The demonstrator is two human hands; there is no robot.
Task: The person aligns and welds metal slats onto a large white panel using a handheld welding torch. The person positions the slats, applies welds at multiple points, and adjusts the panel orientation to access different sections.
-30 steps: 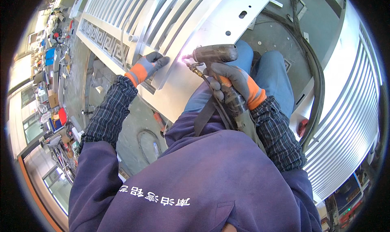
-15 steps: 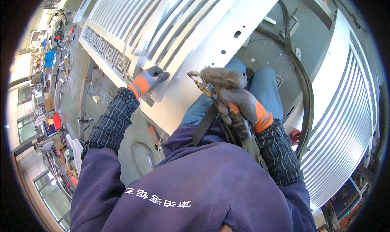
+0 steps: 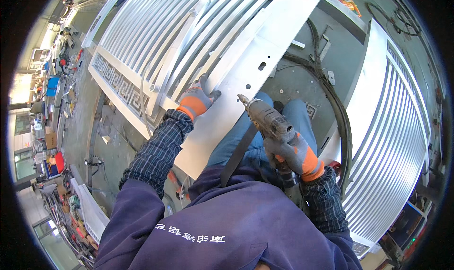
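Note:
My right hand [image 3: 294, 155], in a grey and orange work glove, is wrapped round the grip of a dark, worn power drill [image 3: 270, 118]. The drill's nose points up and left toward the edge of a silver slatted metal panel [image 3: 194, 144], apart from it. A plain border strip with several dark holes [image 3: 262, 66] runs along this near side. On the panel's border lies my left hand [image 3: 196, 100], gloved alike, with thumb and forefinger apart. Beside it a loose-looking silver bar [image 3: 172, 52] with a round end stretches across the slats.
A second slatted panel [image 3: 385, 142] stands at the right. Thick dark cables [image 3: 341, 100] hang between the two panels. My legs [image 3: 301, 121] are under the near edge. Tools and boxes [image 3: 53, 142] crowd the far left, and an orange packet [image 3: 349, 4] lies at the back right.
My left hand has moved right along the panel border, and its fingers have spread. The drill has swung from pointing left to pointing up and left, its nose nearer the holed strip.

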